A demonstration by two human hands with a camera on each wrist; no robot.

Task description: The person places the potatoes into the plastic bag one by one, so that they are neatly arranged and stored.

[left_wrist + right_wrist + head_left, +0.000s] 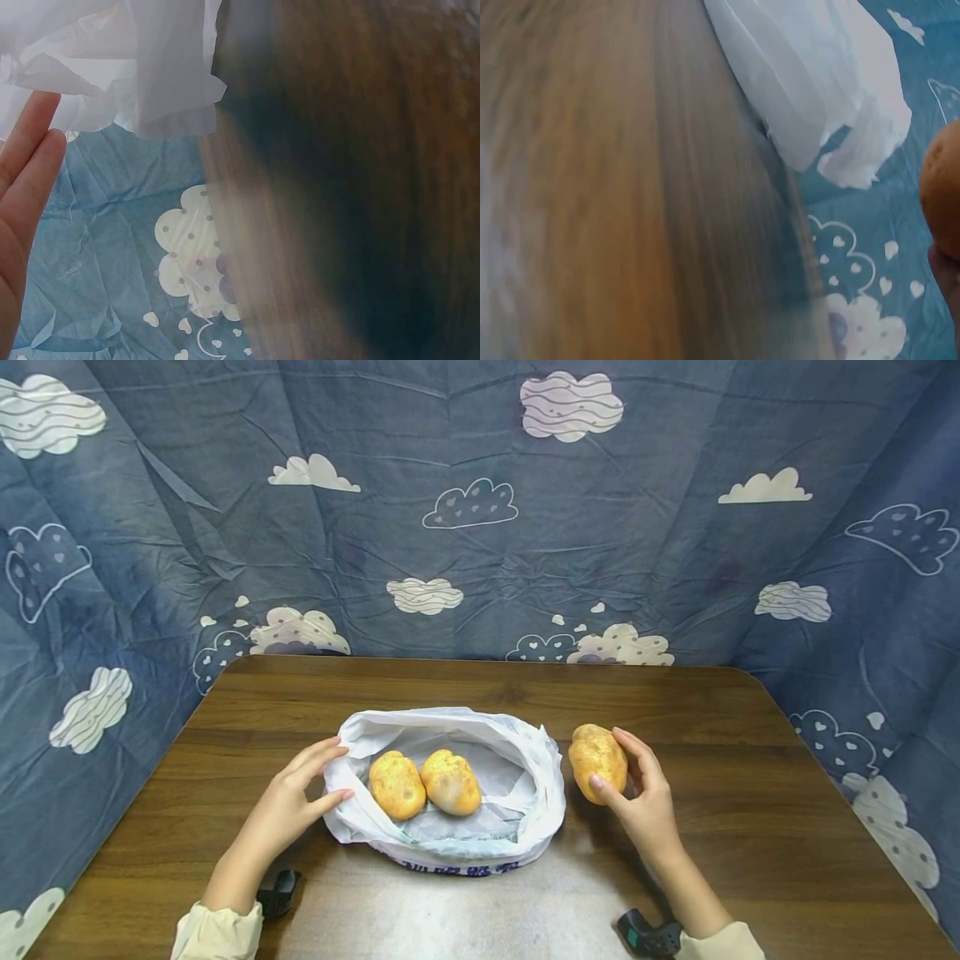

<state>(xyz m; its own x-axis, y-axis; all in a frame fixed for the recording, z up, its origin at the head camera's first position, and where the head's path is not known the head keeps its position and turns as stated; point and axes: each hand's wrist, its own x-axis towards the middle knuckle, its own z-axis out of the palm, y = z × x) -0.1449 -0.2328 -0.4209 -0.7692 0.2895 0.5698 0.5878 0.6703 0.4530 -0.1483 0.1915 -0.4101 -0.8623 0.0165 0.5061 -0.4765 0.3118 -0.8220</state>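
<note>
A white plastic bag lies with its mouth spread wide on the table. Inside it, two yellow-brown potatoes rest side by side toward the left. My left hand is at the bag's left rim, its fingers fairly straight and touching the plastic; in the left wrist view two fingertips meet the bag's edge. Just right of the bag, my right hand holds a third potato between thumb and fingers. Only part of that potato shows in the right wrist view.
The brown wooden table reaches back to a blue cloth with cloud prints. Black wrist devices sit at both forearms. Dark printed lettering runs along the bag's near side.
</note>
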